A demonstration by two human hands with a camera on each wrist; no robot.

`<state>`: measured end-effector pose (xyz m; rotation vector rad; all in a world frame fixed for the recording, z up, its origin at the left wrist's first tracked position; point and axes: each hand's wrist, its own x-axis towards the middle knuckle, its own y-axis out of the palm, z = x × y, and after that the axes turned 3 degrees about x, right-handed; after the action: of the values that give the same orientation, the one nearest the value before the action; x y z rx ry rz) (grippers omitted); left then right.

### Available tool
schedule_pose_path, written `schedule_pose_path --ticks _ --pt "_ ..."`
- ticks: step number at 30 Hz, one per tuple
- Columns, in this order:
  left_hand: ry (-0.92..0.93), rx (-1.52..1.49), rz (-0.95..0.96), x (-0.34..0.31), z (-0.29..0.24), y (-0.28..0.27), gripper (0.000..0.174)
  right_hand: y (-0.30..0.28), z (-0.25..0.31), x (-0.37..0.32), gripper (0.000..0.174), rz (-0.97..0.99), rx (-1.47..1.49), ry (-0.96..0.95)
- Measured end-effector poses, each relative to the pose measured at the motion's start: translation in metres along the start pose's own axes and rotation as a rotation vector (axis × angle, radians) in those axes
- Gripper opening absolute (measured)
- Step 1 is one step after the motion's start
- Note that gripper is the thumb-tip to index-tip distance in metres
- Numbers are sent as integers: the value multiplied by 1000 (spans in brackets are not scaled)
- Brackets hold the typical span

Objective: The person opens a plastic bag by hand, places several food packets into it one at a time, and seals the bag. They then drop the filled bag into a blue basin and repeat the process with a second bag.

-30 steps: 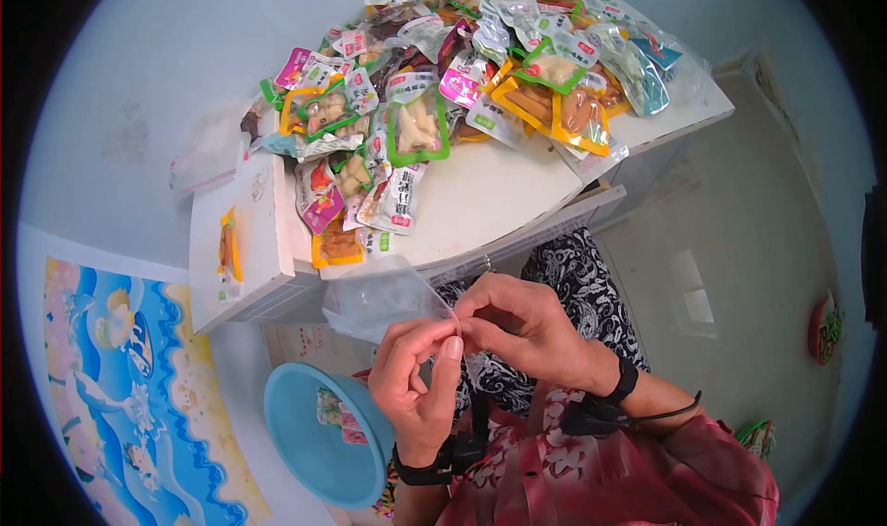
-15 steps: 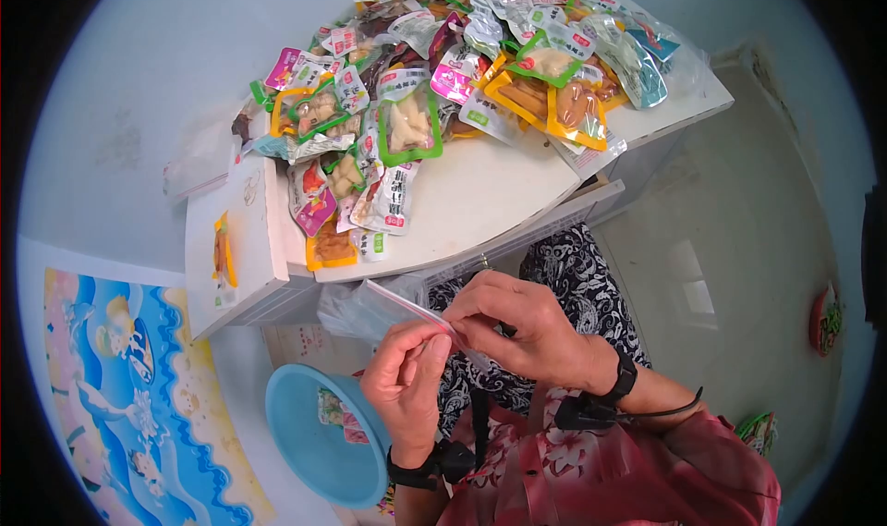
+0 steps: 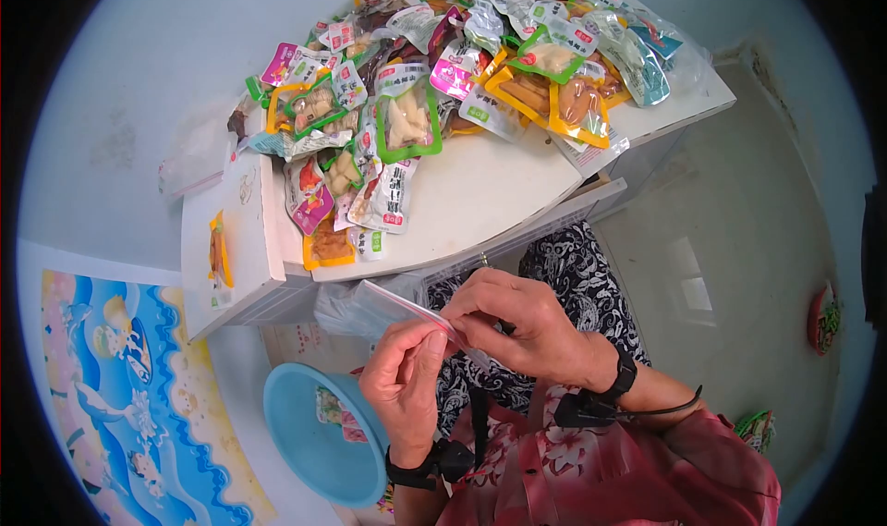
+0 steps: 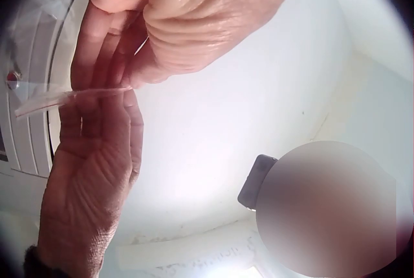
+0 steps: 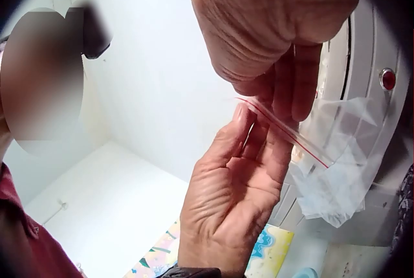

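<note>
Two hands pinch one clear zip bag (image 3: 395, 301); your left hand (image 3: 403, 387) grips its red-striped edge between thumb and fingers; your right hand (image 3: 527, 330) pinches it at two o'clock from your left; the bag extends towards ten; packets (image 3: 407, 122) lie piled on the white tabletop (image 3: 490, 198) at twelve; the blue basin (image 3: 289, 443) sits at eight.

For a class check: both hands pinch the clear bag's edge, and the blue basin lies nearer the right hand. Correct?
No: in the head view, the blue basin is nearer the left hand, which, like the right hand, pinches the bag's edge.
</note>
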<state>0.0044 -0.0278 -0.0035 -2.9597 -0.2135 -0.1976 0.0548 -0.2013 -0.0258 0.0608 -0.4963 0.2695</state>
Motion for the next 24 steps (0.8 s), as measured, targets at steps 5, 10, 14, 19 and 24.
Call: schedule_pose_path --ticks 5,10,14,19,24 --pt "-3 17 10 0 -1 -2 9 0 0 0 13 4 3 0" --pt "-15 4 12 -1 -3 -1 10 1 0 -1 12 10 13 21" --pt "-17 -18 13 -1 -5 0 10 1 1 -1 12 11 8 19" --pt "-10 -3 15 -2 -6 0 11 1 1 -2 12 12 17 15" --pt "-9 10 17 -2 -6 0 12 0 1 -2 12 6 13 7"
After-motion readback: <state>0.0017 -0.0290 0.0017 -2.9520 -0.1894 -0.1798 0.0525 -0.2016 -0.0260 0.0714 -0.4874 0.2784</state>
